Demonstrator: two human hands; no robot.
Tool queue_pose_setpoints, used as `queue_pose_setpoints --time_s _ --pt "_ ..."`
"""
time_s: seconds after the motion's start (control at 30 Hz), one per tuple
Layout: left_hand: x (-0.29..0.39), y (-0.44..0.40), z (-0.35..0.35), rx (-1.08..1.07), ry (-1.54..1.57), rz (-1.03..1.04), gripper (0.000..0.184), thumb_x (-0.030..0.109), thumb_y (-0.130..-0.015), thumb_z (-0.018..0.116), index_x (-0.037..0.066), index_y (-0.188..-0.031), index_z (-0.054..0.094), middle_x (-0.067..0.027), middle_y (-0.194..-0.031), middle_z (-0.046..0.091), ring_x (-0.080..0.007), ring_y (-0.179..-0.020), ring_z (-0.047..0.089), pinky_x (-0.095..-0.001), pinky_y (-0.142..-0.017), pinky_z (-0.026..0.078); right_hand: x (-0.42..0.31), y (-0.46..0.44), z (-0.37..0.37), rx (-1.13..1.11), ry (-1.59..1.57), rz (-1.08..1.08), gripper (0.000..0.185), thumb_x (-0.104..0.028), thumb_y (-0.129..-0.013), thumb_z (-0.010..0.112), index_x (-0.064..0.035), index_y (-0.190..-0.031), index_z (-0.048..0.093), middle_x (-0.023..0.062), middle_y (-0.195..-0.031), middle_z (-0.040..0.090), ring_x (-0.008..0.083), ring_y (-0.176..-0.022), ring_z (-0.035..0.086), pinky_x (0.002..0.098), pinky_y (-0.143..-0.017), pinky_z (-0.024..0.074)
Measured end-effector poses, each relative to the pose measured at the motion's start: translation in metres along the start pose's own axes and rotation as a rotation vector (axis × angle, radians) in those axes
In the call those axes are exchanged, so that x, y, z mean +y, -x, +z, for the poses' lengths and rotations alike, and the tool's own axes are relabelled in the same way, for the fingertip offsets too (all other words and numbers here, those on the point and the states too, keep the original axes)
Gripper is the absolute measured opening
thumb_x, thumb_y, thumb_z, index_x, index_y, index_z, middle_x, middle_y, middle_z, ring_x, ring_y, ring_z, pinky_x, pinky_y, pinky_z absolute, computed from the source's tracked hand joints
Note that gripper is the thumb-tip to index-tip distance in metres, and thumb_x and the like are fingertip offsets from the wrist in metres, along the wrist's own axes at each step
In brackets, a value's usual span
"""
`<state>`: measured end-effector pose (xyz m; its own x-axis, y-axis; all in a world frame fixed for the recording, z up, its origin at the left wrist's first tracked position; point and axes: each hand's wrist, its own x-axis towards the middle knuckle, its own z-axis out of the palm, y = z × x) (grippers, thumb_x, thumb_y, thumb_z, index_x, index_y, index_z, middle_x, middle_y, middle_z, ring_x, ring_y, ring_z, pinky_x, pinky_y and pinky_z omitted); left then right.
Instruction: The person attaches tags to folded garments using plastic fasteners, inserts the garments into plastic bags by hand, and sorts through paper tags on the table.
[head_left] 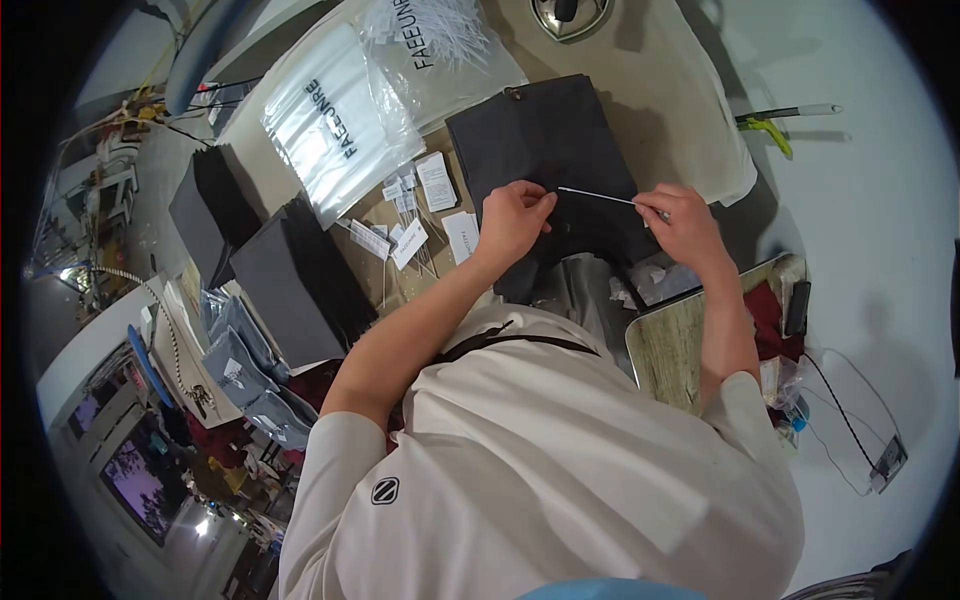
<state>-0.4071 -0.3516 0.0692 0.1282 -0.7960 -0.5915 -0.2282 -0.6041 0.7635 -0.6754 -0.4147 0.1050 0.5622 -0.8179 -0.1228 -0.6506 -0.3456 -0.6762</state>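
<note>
Tabletop (685,90), one dark garment (538,130) below, right grip (684,224) holding one rod (597,196), left grip (512,220) narrow

The dark folded cloth (540,125) is matt and smooth; the slim rod (597,194) looks shiny. Toward the far edge of the matt worktop (685,110), plastic bags (345,105) gleam. Tags (436,180) look like smooth paper.

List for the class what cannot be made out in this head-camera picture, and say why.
All in the head view:
Small print on the hang tag: too small.
Shiny metal item: cut off by the top edge.
Thin pale strip: too slender to identify; the right hand covers one end.
Anything the left hand might pinch: hidden by that hand.
Blue item: cut off by the bottom edge.
</note>
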Motion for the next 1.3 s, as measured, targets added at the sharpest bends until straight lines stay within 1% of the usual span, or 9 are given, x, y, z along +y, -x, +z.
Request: queue_pose_setpoints --time_s 0.4,0.5,0.63,0.73,0.93,1.03,1.07,1.17,1.3 --pt "-0.013 -0.001 0.008 -0.045 0.246 0.124 0.021 0.015 -0.099 0.068 -0.006 -0.100 0.067 -0.0076 -0.078 0.072 -0.0107 -0.064 0.065 -0.0289 -0.057 0.048 -0.004 -0.039 0.039 0.005 -0.010 -0.175 0.012 -0.015 -0.089 0.069 -0.0063 -0.095 0.075 0.0086 -0.082 0.066 0.0316 -0.082 0.065 0.0425 -0.080 0.0484" --pt "-0.015 0.004 -0.003 0.042 0.172 0.112 0.018 0.014 -0.098 0.067 -0.003 -0.100 0.067 -0.0110 -0.081 0.073 -0.0178 -0.062 0.068 -0.0332 -0.058 0.050 -0.019 -0.054 0.057 0.080 0.028 -0.289 0.013 -0.018 -0.088 0.071 -0.0073 -0.096 0.075 0.0068 -0.082 0.066 0.0298 -0.083 0.065 0.0427 -0.082 0.0484" --pt "-0.025 0.006 -0.026 0.191 -0.430 0.463 0.015 0.013 -0.095 0.066 0.000 -0.103 0.069 -0.0161 -0.086 0.073 -0.0292 -0.062 0.068 -0.0380 -0.061 0.053 -0.041 -0.050 0.052 0.593 0.238 -0.320 0.015 -0.021 -0.091 0.072 -0.0068 -0.094 0.074 0.0070 -0.075 0.064 0.0251 -0.075 0.067 0.0379 -0.074 0.0497" --pt "-0.023 0.009 -0.038 0.210 -0.518 0.525 0.014 0.013 -0.093 0.067 0.003 -0.103 0.070 -0.0185 -0.087 0.072 -0.0348 -0.066 0.067 -0.0403 -0.062 0.053 -0.015 -0.024 0.052 0.288 -0.273 0.445 0.020 -0.023 -0.096 0.070 -0.0036 -0.094 0.072 0.0067 -0.067 0.062 0.0180 -0.066 0.065 0.0310 -0.063 0.0480" --pt "-0.027 0.015 -0.058 0.230 -0.771 0.567 0.015 0.015 -0.094 0.067 0.002 -0.101 0.069 -0.0159 -0.084 0.072 -0.0308 -0.072 0.071 -0.0421 -0.063 0.056 0.000 -0.027 0.091 -0.009 -0.645 0.352 0.019 -0.019 -0.102 0.063 -0.0007 -0.097 0.067 -0.0005 -0.065 0.058 0.0064 -0.059 0.054 0.0249 -0.055 0.0432" --pt "-0.026 0.017 -0.058 -0.244 -0.206 -0.080 0.019 0.017 -0.098 0.065 -0.001 -0.099 0.066 -0.0108 -0.084 0.071 -0.0202 -0.068 0.069 -0.0355 -0.059 0.054 -0.014 -0.025 0.101 -0.150 -0.749 0.363 0.018 -0.017 -0.103 0.060 -0.0015 -0.095 0.064 -0.0014 -0.066 0.058 0.0064 -0.058 0.052 0.0246 -0.054 0.0421" --pt "-0.026 0.019 -0.053 -0.240 -0.206 -0.084 0.019 0.017 -0.098 0.065 -0.001 -0.099 0.066 -0.0108 -0.084 0.071 -0.0202 -0.068 0.069 -0.0355 -0.059 0.054 -0.023 -0.020 0.104 -0.208 -0.759 0.369 0.017 -0.016 -0.104 0.059 -0.0023 -0.094 0.063 -0.0015 -0.066 0.058 0.0063 -0.058 0.051 0.0245 -0.054 0.0417" --pt "-0.018 0.019 -0.028 -0.194 0.433 -0.237 0.023 0.019 -0.102 0.063 -0.004 -0.101 0.064 -0.0070 -0.082 0.070 -0.0123 -0.068 0.065 -0.0284 -0.059 0.052 -0.039 -0.015 0.104 -0.316 -0.769 0.375 0.017 -0.014 -0.105 0.056 -0.0039 -0.092 0.060 -0.0017 -0.066 0.057 0.0060 -0.057 0.050 0.0241 -0.054 0.0408" --pt "-0.009 0.018 -0.030 -0.132 0.428 -0.184 0.022 0.018 -0.103 0.061 -0.003 -0.102 0.065 -0.0073 -0.083 0.070 -0.0126 -0.067 0.065 -0.0267 -0.059 0.052 -0.037 -0.012 0.108 -0.328 -0.815 0.381 0.016 -0.013 -0.106 0.054 -0.0048 -0.094 0.059 -0.0015 -0.068 0.058 0.0061 -0.059 0.051 0.0234 -0.055 0.0420"
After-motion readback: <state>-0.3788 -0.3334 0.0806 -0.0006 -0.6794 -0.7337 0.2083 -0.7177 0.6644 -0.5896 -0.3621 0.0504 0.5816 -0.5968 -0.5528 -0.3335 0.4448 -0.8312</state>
